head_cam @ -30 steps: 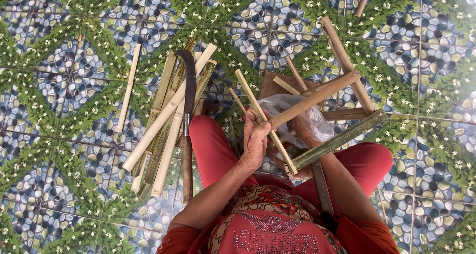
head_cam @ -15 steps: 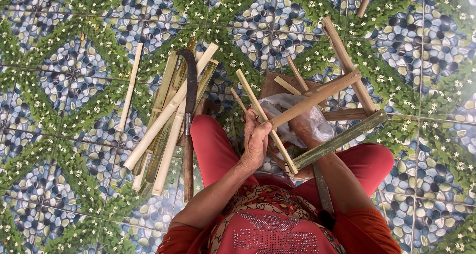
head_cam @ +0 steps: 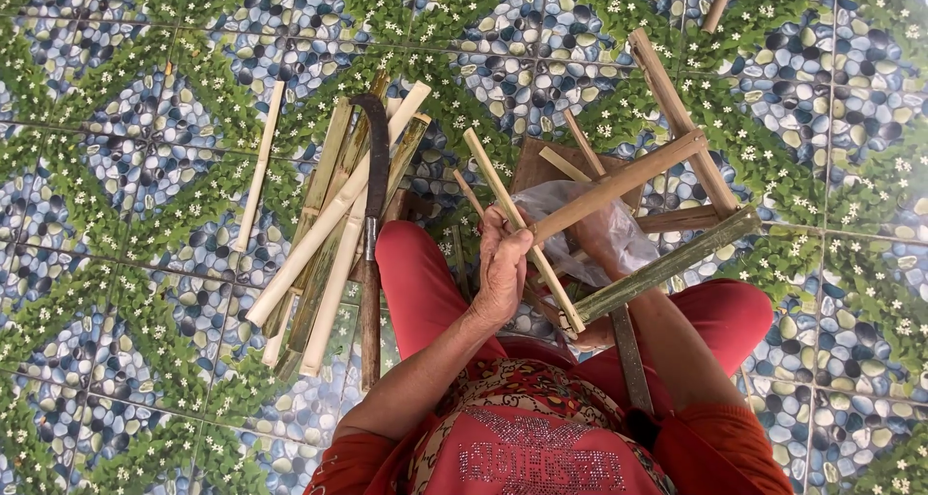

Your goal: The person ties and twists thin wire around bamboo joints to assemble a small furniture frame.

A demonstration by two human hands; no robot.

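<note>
Left hand clamped round pale bamboo slat, frame centre, steadying bamboo frame over lap. Right hand hidden under plastic bag; grip unclear. Sickle-bladed knife parked on split bamboo pile, centre-left, within reach.

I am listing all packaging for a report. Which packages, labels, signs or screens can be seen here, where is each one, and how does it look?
Clear plastic bag: crumpled, see-through, among the bamboo sticks right of the left hand, above the lap.
No labels, signs or screens on the floor; only sparkly lettering on the red shirt, bottom centre.
</note>
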